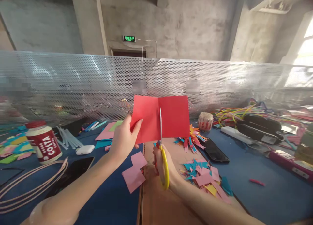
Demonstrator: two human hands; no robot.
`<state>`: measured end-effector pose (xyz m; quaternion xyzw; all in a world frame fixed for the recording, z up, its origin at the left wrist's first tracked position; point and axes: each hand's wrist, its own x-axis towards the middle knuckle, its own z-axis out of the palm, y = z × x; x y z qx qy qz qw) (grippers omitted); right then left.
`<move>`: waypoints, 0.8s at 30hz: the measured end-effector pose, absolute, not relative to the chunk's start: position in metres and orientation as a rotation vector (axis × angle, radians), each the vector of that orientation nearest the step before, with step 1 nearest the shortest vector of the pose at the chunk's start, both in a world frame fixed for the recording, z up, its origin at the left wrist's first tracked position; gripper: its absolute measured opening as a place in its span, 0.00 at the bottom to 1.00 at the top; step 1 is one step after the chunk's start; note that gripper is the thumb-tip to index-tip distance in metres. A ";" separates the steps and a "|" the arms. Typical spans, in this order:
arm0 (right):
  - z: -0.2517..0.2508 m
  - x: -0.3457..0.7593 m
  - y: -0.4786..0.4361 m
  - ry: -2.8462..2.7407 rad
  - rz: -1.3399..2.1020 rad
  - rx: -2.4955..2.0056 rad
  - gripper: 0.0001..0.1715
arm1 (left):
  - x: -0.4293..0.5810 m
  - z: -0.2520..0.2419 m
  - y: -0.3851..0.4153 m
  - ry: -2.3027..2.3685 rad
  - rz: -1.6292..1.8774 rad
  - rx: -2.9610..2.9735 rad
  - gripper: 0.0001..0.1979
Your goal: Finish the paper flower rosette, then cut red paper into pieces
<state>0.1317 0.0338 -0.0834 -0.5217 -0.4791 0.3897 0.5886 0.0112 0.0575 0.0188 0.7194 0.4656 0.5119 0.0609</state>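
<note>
My left hand [125,132] pinches a sheet of red paper [174,117] at its left edge, thumb on the near face. The sheet stands upright in front of me with a crease down its middle. In my right hand [162,164] is a pair of scissors [165,169] with yellow handles, the blade pointing up along the crease. One blade shows in front of the paper; whether the sheet is cut there I cannot tell. Below my left hand lie pink paper squares [133,177].
Paper scraps [205,176] and a colourful paper pile [192,138] lie right, near a black phone [216,150]. At left stand a Costa bottle [44,142], a coiled cable [31,189] and a white earbud case [85,149]. A perforated metal screen [110,78] closes the back.
</note>
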 end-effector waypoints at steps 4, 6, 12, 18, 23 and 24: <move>-0.079 0.130 0.034 -1.103 0.944 -1.221 0.09 | 0.012 0.018 0.058 1.394 1.550 2.168 0.13; -0.075 0.129 0.033 -1.079 0.946 -1.249 0.08 | 0.011 0.018 0.058 1.397 1.550 2.166 0.13; -0.071 0.128 0.031 -1.032 0.941 -1.244 0.09 | 0.010 0.018 0.057 1.391 1.539 2.190 0.12; -0.070 0.127 0.031 -1.010 0.987 -1.229 0.10 | 0.010 0.018 0.058 1.378 1.544 2.214 0.12; -0.079 0.129 0.035 -1.088 0.924 -1.225 0.10 | 0.010 0.017 0.059 1.347 1.555 2.209 0.12; -0.083 0.130 0.038 -1.104 0.898 -1.226 0.10 | 0.010 0.017 0.059 1.359 1.561 2.215 0.12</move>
